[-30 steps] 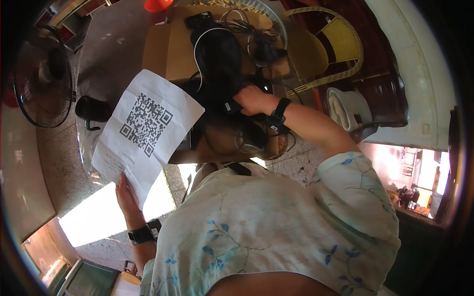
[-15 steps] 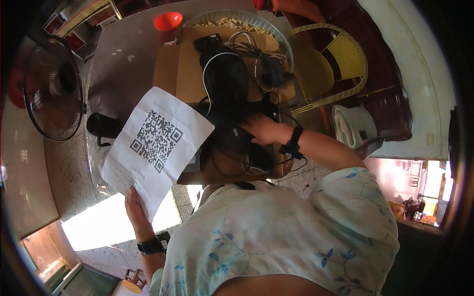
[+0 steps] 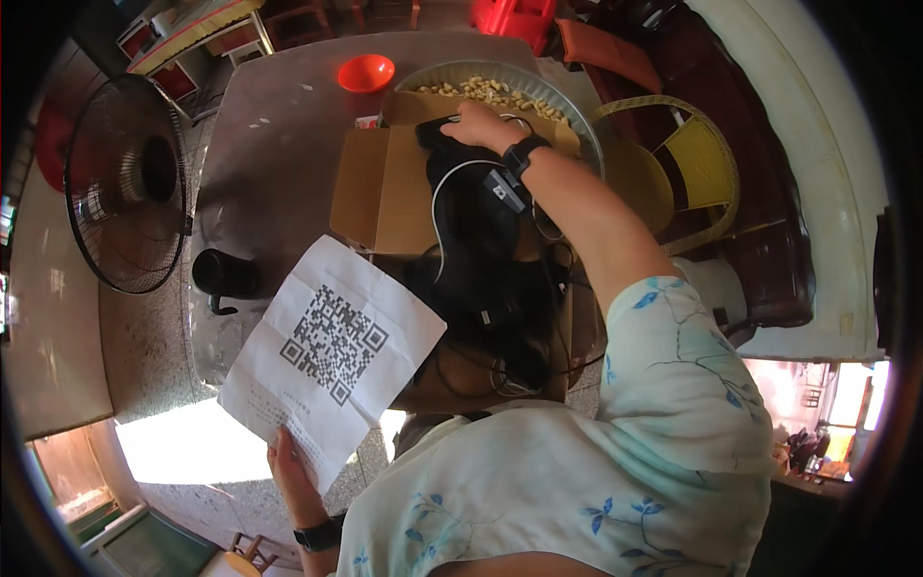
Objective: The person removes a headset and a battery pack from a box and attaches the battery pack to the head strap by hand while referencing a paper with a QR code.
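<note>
My left hand [image 3: 291, 471] holds a creased white paper sheet [image 3: 336, 332] by its lower edge, fingers closed on it. The sheet carries a large black square code and small print. At the far end of the cardboard box, my right hand [image 3: 479, 127] has its bent fingers on a small flat black device [image 3: 436, 137]; its fingertips are partly hidden. A black bag-like thing [image 3: 471, 207] lies in the open cardboard box [image 3: 402, 197], with a white cable [image 3: 440, 212] curving along it. Dark cables lie around its near end.
A grey table [image 3: 279, 163] bears the box, a black mug [image 3: 223, 273], a red bowl [image 3: 365, 73] and a large metal tray [image 3: 583, 125] of peanut-like pieces. To the left stands a fan [image 3: 125, 183]. A yellow woven chair [image 3: 707, 168] is at the right.
My right hand has moved away from me, from the near part of the black thing to the small black device at the box's far end. My left hand keeps hold of the sheet.
</note>
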The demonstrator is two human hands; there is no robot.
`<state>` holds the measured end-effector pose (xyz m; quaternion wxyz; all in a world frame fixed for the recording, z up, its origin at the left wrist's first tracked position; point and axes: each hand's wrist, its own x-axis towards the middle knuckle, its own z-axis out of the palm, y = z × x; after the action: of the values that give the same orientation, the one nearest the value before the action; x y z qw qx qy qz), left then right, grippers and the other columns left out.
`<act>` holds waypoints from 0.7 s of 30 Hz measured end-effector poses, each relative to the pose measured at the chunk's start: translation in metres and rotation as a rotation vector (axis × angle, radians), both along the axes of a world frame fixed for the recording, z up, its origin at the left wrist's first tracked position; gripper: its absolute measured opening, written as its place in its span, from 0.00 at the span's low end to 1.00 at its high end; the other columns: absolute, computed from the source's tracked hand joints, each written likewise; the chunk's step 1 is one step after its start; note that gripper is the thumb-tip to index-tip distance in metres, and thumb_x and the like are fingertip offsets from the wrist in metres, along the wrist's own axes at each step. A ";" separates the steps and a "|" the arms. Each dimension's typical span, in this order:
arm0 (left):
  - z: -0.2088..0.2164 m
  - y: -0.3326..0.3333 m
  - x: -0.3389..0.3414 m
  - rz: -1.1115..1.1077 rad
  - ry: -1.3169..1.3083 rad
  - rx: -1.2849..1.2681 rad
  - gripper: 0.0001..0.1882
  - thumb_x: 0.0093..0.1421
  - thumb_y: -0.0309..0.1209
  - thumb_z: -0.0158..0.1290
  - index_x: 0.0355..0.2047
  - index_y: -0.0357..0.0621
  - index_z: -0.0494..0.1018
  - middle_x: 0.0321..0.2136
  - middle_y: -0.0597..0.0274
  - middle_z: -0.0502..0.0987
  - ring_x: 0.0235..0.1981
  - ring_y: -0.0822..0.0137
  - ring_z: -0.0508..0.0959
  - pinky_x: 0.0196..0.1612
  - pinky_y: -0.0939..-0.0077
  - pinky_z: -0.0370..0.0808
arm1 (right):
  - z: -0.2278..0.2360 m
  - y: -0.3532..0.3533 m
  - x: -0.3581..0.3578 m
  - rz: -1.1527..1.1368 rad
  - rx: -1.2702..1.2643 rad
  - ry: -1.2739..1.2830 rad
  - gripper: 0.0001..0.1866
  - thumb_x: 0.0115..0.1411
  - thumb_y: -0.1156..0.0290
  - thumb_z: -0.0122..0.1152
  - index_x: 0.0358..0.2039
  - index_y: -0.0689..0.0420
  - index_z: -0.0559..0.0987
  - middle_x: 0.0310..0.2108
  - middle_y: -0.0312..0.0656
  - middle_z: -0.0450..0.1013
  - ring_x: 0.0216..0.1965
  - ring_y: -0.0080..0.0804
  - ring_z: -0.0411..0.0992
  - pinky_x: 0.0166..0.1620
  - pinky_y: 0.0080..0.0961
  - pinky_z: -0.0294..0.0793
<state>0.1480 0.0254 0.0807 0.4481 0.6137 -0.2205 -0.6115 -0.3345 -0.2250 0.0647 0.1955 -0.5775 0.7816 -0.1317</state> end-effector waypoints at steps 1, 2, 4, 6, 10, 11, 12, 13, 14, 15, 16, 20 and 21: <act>0.001 0.003 -0.001 0.013 -0.003 0.000 0.14 0.58 0.30 0.43 0.42 0.33 0.63 0.35 0.59 0.71 0.32 0.71 0.72 0.36 0.80 0.69 | -0.002 -0.008 0.005 -0.025 0.070 -0.004 0.29 0.42 0.56 0.62 0.39 0.66 0.72 0.36 0.53 0.71 0.37 0.45 0.70 0.41 0.31 0.68; 0.003 0.005 -0.003 0.066 -0.011 0.018 0.14 0.58 0.30 0.43 0.41 0.34 0.64 0.34 0.59 0.71 0.32 0.71 0.72 0.36 0.80 0.68 | -0.004 -0.015 0.011 -0.013 0.069 -0.006 0.29 0.42 0.56 0.62 0.39 0.66 0.72 0.36 0.53 0.71 0.37 0.45 0.70 0.41 0.31 0.68; 0.005 0.012 0.002 0.124 -0.024 0.046 0.13 0.58 0.30 0.44 0.40 0.34 0.64 0.33 0.60 0.72 0.32 0.72 0.71 0.36 0.80 0.68 | -0.008 -0.015 0.026 -0.039 0.191 0.109 0.36 0.38 0.52 0.63 0.41 0.69 0.69 0.40 0.55 0.69 0.41 0.45 0.68 0.43 0.31 0.67; 0.004 0.014 0.005 0.118 -0.025 0.064 0.12 0.58 0.30 0.44 0.39 0.35 0.65 0.33 0.60 0.72 0.32 0.72 0.71 0.36 0.81 0.68 | -0.017 -0.024 0.032 -0.091 0.370 0.257 0.45 0.39 0.47 0.59 0.53 0.64 0.58 0.51 0.47 0.62 0.50 0.41 0.63 0.48 0.45 0.62; 0.002 0.020 0.007 0.133 -0.004 0.063 0.11 0.57 0.30 0.45 0.38 0.36 0.66 0.32 0.60 0.72 0.31 0.72 0.71 0.35 0.81 0.68 | -0.045 -0.034 0.019 -0.243 0.383 0.182 0.45 0.42 0.58 0.55 0.57 0.64 0.47 0.50 0.50 0.62 0.50 0.42 0.63 0.50 0.43 0.61; 0.002 0.020 0.006 0.157 0.001 0.069 0.11 0.57 0.30 0.45 0.38 0.36 0.66 0.33 0.60 0.72 0.31 0.72 0.71 0.35 0.81 0.68 | -0.047 -0.037 0.015 -0.237 0.385 0.183 0.45 0.42 0.58 0.55 0.57 0.64 0.47 0.50 0.50 0.62 0.50 0.42 0.63 0.50 0.43 0.61; 0.002 0.020 0.005 0.181 0.009 0.075 0.12 0.57 0.30 0.45 0.38 0.35 0.66 0.33 0.61 0.72 0.31 0.73 0.71 0.35 0.81 0.68 | -0.047 -0.039 0.011 -0.242 0.379 0.173 0.45 0.43 0.59 0.54 0.57 0.64 0.46 0.50 0.50 0.62 0.50 0.42 0.63 0.50 0.40 0.62; 0.002 0.019 0.003 0.186 0.012 0.077 0.12 0.57 0.30 0.45 0.38 0.35 0.66 0.33 0.61 0.72 0.31 0.73 0.71 0.35 0.81 0.68 | -0.048 -0.039 0.008 -0.249 0.372 0.163 0.45 0.43 0.60 0.54 0.57 0.64 0.45 0.50 0.50 0.62 0.50 0.42 0.63 0.50 0.38 0.63; 0.004 0.017 0.001 0.174 0.034 0.064 0.12 0.57 0.30 0.45 0.39 0.35 0.66 0.33 0.61 0.72 0.31 0.73 0.71 0.35 0.81 0.68 | -0.048 -0.036 0.004 -0.228 0.318 0.144 0.44 0.44 0.57 0.54 0.57 0.63 0.46 0.49 0.52 0.62 0.50 0.44 0.63 0.49 0.32 0.64; 0.004 0.016 0.001 0.163 0.054 0.050 0.12 0.57 0.30 0.45 0.39 0.35 0.66 0.33 0.61 0.72 0.31 0.73 0.71 0.35 0.81 0.68 | -0.043 -0.031 0.005 -0.224 0.316 0.145 0.44 0.44 0.57 0.54 0.57 0.63 0.46 0.49 0.52 0.62 0.50 0.44 0.63 0.49 0.32 0.64; 0.003 0.016 0.003 0.166 0.056 0.047 0.12 0.57 0.30 0.45 0.39 0.35 0.66 0.33 0.61 0.72 0.31 0.73 0.71 0.35 0.81 0.68 | -0.036 -0.025 0.007 -0.255 0.174 0.096 0.44 0.44 0.56 0.55 0.57 0.63 0.47 0.49 0.53 0.62 0.49 0.44 0.63 0.49 0.32 0.64; -0.004 0.011 0.008 0.093 0.048 0.014 0.13 0.57 0.30 0.45 0.41 0.35 0.65 0.35 0.61 0.72 0.33 0.72 0.72 0.35 0.81 0.69 | -0.012 -0.017 -0.014 -0.240 -0.578 -0.104 0.42 0.42 0.54 0.61 0.53 0.62 0.54 0.45 0.55 0.64 0.47 0.45 0.65 0.47 0.32 0.64; -0.005 0.009 0.008 0.089 0.053 -0.004 0.14 0.57 0.30 0.45 0.42 0.35 0.64 0.35 0.60 0.72 0.33 0.72 0.72 0.36 0.81 0.69 | 0.000 -0.018 -0.018 -0.206 -0.777 -0.176 0.40 0.42 0.56 0.63 0.51 0.62 0.57 0.43 0.53 0.66 0.45 0.43 0.66 0.46 0.30 0.65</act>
<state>0.1557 0.0342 0.0761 0.4817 0.6057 -0.1822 -0.6065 -0.3526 -0.2430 0.0646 0.0145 -0.5137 0.7077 -0.4849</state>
